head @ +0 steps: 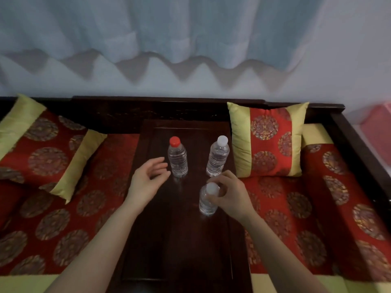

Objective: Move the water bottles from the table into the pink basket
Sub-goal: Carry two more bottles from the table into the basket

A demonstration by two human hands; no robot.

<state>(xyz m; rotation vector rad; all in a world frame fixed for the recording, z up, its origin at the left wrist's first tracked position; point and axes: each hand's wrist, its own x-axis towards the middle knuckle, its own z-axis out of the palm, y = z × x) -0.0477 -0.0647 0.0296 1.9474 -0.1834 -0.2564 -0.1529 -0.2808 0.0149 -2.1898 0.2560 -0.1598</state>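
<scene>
Three clear water bottles stand upright on the dark wooden table (182,240). The red-capped bottle (177,159) is at the back left, and my left hand (148,178) hovers just left of it with fingers apart, not touching. A white-capped bottle (218,157) stands at the back right. The nearest white-capped bottle (206,205) is gripped around its neck by my right hand (228,193). The pink basket (378,125) shows partly at the far right edge, beyond the sofa's arm.
The table sits on a dark wooden sofa with red patterned cushions on both sides. A red and yellow pillow (268,142) leans right of the table, another pillow (40,149) lies at the left. A pale curtain hangs behind.
</scene>
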